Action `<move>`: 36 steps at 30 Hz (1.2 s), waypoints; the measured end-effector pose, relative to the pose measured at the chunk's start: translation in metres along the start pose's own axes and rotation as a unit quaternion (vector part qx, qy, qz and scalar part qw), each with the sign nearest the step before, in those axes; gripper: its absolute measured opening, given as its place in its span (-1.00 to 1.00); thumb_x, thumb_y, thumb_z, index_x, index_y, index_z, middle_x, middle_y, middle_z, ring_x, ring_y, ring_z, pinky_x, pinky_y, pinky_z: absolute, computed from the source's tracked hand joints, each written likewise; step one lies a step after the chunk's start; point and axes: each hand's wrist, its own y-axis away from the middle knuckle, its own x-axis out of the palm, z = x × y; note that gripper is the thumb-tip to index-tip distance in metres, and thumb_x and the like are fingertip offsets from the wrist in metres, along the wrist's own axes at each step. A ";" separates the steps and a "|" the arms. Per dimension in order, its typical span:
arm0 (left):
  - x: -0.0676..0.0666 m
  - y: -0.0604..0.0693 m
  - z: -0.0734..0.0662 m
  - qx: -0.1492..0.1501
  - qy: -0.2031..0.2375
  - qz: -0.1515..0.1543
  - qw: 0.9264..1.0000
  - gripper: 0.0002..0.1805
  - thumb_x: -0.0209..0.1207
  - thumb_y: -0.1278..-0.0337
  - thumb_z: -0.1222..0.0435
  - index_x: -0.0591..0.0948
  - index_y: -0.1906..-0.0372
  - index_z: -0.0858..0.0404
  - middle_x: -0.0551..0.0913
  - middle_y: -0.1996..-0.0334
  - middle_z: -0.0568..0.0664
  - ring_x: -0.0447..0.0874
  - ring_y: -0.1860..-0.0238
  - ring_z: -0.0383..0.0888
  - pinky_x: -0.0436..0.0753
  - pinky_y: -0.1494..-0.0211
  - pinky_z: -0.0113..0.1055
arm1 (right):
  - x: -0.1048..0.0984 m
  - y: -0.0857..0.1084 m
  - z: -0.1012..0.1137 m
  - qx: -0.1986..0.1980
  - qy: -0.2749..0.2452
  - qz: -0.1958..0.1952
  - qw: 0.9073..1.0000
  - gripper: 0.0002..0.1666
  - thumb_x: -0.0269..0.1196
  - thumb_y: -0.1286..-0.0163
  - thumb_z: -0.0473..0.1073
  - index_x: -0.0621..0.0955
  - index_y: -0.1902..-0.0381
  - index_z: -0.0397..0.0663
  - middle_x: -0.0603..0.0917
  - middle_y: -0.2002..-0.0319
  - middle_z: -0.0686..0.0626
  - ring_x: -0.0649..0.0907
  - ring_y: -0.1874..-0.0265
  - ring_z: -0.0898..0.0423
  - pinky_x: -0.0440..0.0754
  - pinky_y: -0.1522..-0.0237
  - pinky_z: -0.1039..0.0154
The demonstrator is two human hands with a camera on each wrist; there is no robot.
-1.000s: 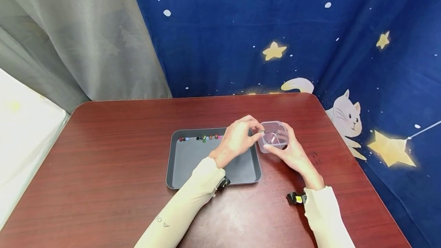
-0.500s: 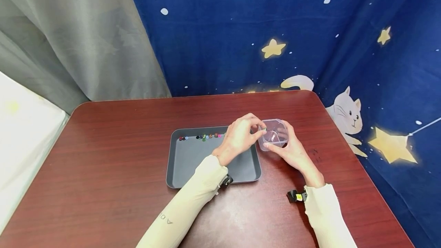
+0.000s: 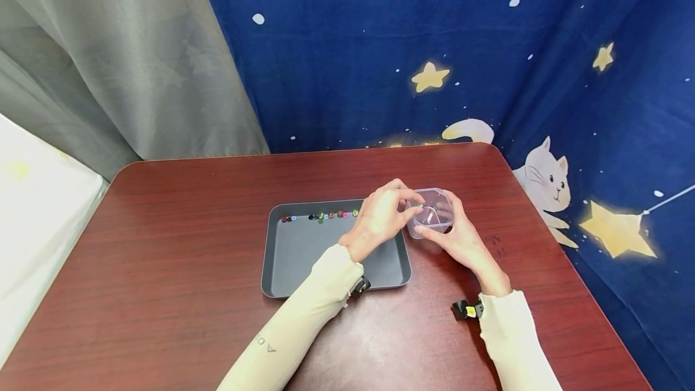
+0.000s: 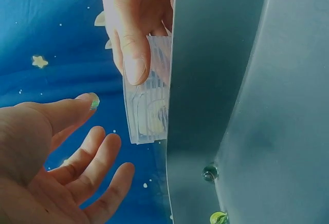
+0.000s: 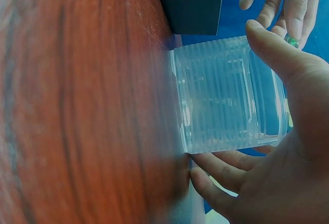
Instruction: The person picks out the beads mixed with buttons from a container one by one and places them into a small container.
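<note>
Thumb and forefinger of the left hand (image 3: 380,216) pinch a small green glass bead (image 4: 94,101) at the rim of a clear plastic container (image 3: 434,222). In the right wrist view the bead (image 5: 291,41) shows at the left fingertips (image 5: 295,26), just beyond the container's mouth. The right hand (image 3: 461,240) grips the container (image 5: 221,100) from the right, thumb on the near side and fingers around the far side. Inside the grey tray (image 3: 304,258), several small coloured beads (image 3: 321,215) lie in a row along the far edge.
The tray stands on a reddish-brown table (image 3: 179,246), directly left of the container. A blue curtain (image 3: 353,65) with stars hangs behind the table, a grey curtain (image 3: 136,65) at the left. Black wrist cameras (image 3: 465,310) sit at both cuffs.
The left hand has moved slightly right, bringing the pinched bead from the container's left rim to over its opening. The right hand and the container have stayed nearly still.
</note>
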 end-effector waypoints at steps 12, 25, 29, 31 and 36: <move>-0.003 0.003 0.005 -0.014 0.006 0.002 1.000 -0.72 0.39 -0.31 0.15 0.77 -0.09 -0.07 0.70 0.06 -0.12 0.76 0.11 -0.22 0.63 0.19 -0.35 | 0.000 0.000 0.003 -0.006 -0.002 0.001 1.000 0.24 0.51 -0.29 0.09 -0.02 -0.66 0.10 0.37 -0.47 -0.25 0.47 -0.38 -0.23 0.44 -0.42 -0.27; -0.004 0.004 0.007 -0.015 0.003 0.003 1.000 -0.82 0.39 -0.31 0.13 0.80 0.04 -0.03 0.70 0.07 -0.15 0.78 0.07 -0.21 0.66 0.13 -0.31 | -0.001 0.000 0.004 0.002 0.004 0.003 1.000 0.25 0.50 -0.29 0.10 -0.03 -0.66 0.10 0.35 -0.48 -0.28 0.42 -0.43 -0.24 0.40 -0.45 -0.30; -0.007 0.006 0.007 -0.022 0.000 0.006 1.000 -0.81 0.40 -0.30 0.13 0.80 0.03 -0.02 0.70 0.06 -0.16 0.79 0.04 -0.19 0.66 0.12 -0.27 | 0.000 0.000 0.003 0.000 0.004 0.002 1.000 0.24 0.51 -0.29 0.09 -0.02 -0.66 0.09 0.36 -0.47 -0.28 0.42 -0.42 -0.24 0.40 -0.44 -0.29; -0.008 0.007 0.008 -0.025 0.000 0.008 1.000 -0.81 0.40 -0.30 0.13 0.81 0.04 -0.01 0.70 0.05 -0.16 0.80 0.02 -0.16 0.67 0.09 -0.23 | 0.000 0.000 0.003 0.001 0.005 0.001 1.000 0.24 0.51 -0.29 0.09 -0.02 -0.66 0.09 0.36 -0.46 -0.28 0.42 -0.42 -0.25 0.39 -0.44 -0.30; -0.009 0.008 0.010 -0.027 -0.012 0.006 1.000 -0.84 0.40 -0.30 0.10 0.80 0.07 -0.06 0.70 0.05 -0.17 0.80 0.01 -0.17 0.67 0.08 -0.24 | 0.000 0.000 0.002 -0.001 0.005 0.002 1.000 0.23 0.50 -0.29 0.07 -0.03 -0.65 0.10 0.36 -0.46 -0.29 0.42 -0.42 -0.26 0.39 -0.44 -0.31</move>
